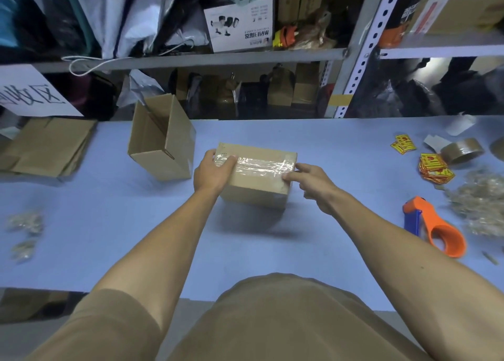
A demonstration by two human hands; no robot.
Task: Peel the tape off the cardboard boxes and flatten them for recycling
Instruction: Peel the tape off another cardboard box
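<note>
A small sealed cardboard box (259,189) sits in the middle of the blue table, with a strip of clear tape (261,165) along its top seam. My left hand (211,174) grips the box's left end, thumb on the tape. My right hand (313,183) pinches at the tape's right end with thumb and forefinger. An open, empty cardboard box (163,140) lies tipped to the left behind. Flattened cardboard (46,148) is stacked at the far left.
An orange and blue tape dispenser (433,224) lies to the right, near a brown tape roll (462,149), yellow-red stickers (433,167) and a heap of peeled tape (482,205). Small tape wads (26,224) lie at the left. Loaded metal shelves (207,58) stand behind the table (341,148).
</note>
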